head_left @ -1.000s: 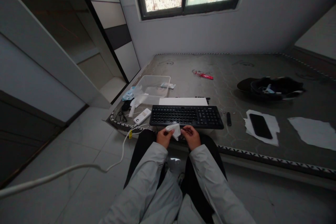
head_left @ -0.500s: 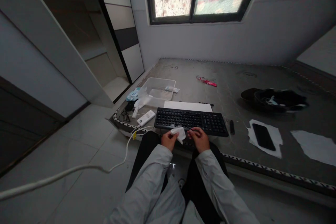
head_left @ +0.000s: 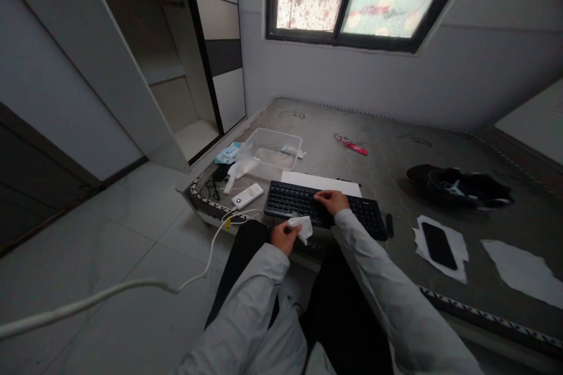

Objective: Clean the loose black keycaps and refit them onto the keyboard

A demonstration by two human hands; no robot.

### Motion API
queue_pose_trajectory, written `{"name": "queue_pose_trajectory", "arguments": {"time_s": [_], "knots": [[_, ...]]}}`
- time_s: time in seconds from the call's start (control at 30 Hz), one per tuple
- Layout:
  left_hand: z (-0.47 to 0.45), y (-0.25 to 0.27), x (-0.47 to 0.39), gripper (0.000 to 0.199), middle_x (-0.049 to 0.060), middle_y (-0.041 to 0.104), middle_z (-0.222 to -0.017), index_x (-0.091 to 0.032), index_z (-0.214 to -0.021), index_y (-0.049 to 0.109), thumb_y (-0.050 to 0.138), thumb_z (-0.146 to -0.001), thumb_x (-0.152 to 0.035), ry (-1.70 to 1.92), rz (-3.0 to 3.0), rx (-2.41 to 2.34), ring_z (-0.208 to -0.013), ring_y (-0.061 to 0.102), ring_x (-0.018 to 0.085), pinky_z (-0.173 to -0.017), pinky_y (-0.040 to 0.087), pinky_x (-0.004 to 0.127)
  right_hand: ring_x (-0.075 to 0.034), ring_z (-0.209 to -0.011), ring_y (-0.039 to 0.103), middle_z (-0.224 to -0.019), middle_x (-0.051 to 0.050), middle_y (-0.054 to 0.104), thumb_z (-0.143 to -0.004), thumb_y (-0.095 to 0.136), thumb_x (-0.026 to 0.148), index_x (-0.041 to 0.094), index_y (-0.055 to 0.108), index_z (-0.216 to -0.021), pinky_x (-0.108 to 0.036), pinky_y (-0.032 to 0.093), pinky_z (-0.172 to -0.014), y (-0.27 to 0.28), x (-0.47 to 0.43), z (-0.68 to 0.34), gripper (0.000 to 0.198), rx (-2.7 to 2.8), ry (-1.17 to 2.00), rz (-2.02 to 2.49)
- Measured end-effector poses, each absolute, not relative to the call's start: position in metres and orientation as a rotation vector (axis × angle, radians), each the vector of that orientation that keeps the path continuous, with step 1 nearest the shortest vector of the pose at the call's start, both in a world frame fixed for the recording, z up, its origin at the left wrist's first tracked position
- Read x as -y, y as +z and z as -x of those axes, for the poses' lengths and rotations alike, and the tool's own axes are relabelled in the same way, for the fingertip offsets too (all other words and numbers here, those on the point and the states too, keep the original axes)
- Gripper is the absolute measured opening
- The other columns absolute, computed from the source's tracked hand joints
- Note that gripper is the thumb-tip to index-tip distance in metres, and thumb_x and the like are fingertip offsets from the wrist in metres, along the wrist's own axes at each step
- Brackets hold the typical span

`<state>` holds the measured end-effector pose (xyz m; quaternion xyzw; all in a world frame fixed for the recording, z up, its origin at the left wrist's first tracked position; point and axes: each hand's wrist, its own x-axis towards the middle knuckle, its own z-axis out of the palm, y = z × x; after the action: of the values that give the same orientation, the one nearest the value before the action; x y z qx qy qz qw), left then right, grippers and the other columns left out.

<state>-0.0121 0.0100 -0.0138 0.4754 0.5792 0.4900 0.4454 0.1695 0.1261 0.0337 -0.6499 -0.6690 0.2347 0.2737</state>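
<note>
My left hand [head_left: 285, 237] is closed on a crumpled white tissue [head_left: 302, 227], held just in front of the keyboard's near edge. The black keyboard [head_left: 288, 199] lies on the mattress by my knees, with a white sheet [head_left: 325, 182] behind it. Over the middle of the keyboard is my right hand [head_left: 333, 201], its fingers pinched together close to the keys. Whatever may be between those fingertips is too small to make out. A small black bar-shaped piece [head_left: 389, 225] rests to the right of the keyboard.
At left stand a clear plastic bin [head_left: 275, 149] and a white power strip [head_left: 247, 195], its cable trailing to the floor. A phone [head_left: 438, 245] on tissue and a dark shoe-like item [head_left: 461, 187] lie at right. A red packet [head_left: 352, 145] lies farther back.
My right hand has moved from near the tissue up and forward over the keyboard. My left hand keeps the tissue in about the same place. The view has tilted slightly.
</note>
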Motion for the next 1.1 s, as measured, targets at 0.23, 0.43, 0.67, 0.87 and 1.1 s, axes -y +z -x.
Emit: {"name": "queue_pose_trajectory", "arguments": {"time_s": [0.23,0.43,0.67,0.87,1.1], "knots": [[0.015,-0.021,-0.013,0.035,0.008,0.071,-0.084,-0.014,-0.091,0.068,0.061,-0.069,-0.040,1.229,-1.175,-1.413,-0.075,0.064,0.020,-0.070,0.049,0.029,-0.017,-0.072,0.063,-0.071,0.000,0.070,-0.063,0.065,0.041,0.025,0.071,-0.074,-0.023,0.043,-0.065,0.032,-0.150,-0.161,0.021,1.923,0.583,1.861],[0.015,-0.018,-0.013,0.032,0.008,0.071,-0.084,-0.014,-0.089,0.068,0.064,-0.066,-0.036,1.250,-1.124,-1.430,-0.076,0.064,0.020,-0.071,0.049,0.029,-0.018,-0.076,0.064,-0.074,-0.001,0.071,-0.062,0.065,0.042,0.025,0.072,-0.077,-0.024,0.043,-0.068,0.027,-0.153,-0.160,0.024,1.929,0.577,1.968],[0.014,-0.013,-0.013,0.033,0.008,0.071,-0.084,-0.014,-0.090,0.068,0.064,-0.067,-0.037,1.248,-1.125,-1.421,-0.078,0.065,0.021,-0.071,0.050,0.028,-0.018,-0.077,0.064,-0.075,-0.001,0.071,-0.063,0.064,0.043,0.025,0.072,-0.078,-0.023,0.044,-0.068,0.023,-0.153,-0.158,0.024,1.861,0.613,1.975],[0.014,-0.013,-0.014,0.035,0.008,0.071,-0.086,-0.014,-0.091,0.068,0.062,-0.068,-0.039,1.234,-1.137,-1.423,-0.080,0.064,0.021,-0.071,0.049,0.028,-0.018,-0.075,0.064,-0.073,-0.002,0.071,-0.062,0.065,0.046,0.023,0.072,-0.077,-0.023,0.044,-0.066,0.021,-0.152,-0.159,0.029,1.815,0.615,1.971],[0.015,-0.011,-0.012,0.036,0.008,0.071,-0.084,-0.014,-0.092,0.068,0.061,-0.068,-0.040,1.218,-1.167,-1.431,-0.078,0.064,0.021,-0.070,0.049,0.028,-0.018,-0.074,0.064,-0.072,-0.003,0.071,-0.063,0.064,0.047,0.023,0.072,-0.076,-0.024,0.044,-0.067,0.019,-0.152,-0.160,0.029,1.818,0.609,1.942]]}}
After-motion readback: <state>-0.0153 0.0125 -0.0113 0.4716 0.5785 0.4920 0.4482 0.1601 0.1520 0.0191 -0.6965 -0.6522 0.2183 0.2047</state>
